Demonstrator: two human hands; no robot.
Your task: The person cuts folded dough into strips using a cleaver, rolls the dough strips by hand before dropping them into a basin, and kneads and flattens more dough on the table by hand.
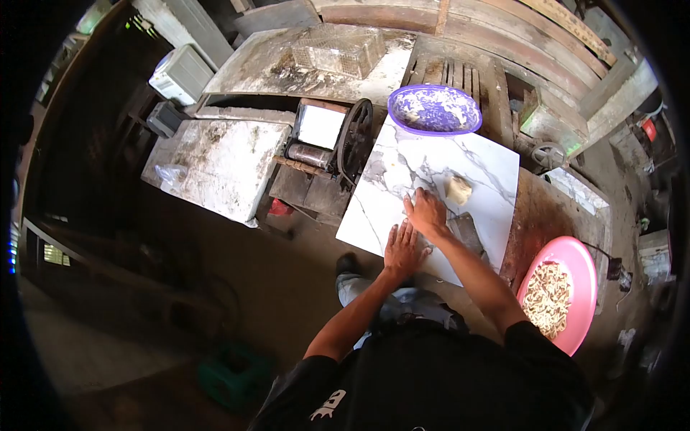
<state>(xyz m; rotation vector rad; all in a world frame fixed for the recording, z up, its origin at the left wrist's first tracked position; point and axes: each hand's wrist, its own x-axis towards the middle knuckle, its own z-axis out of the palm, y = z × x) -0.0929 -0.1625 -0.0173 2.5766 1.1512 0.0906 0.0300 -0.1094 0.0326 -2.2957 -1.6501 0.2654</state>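
Observation:
My left hand (404, 249) lies palm down near the front edge of the white marble-patterned board (496, 161), fingers stretched out. Just beyond it, my right hand (427, 213) rests palm down on the board, fingers apart and slightly bent. Anything under the palms is hidden. A pale lump that looks like dough (458, 189) sits to the right of my right hand, not touched. Partly behind my right forearm lies a grey, flat rectangular piece (467, 231) whose kind I cannot make out.
A purple basin (434, 131) with whitish residue stands at the board's far edge. On the right, a pink basin (583, 287) holds many small pale pieces. Left of the board stands a roller machine with a large wheel (355, 141). A wire basket (338, 54) sits on the back table.

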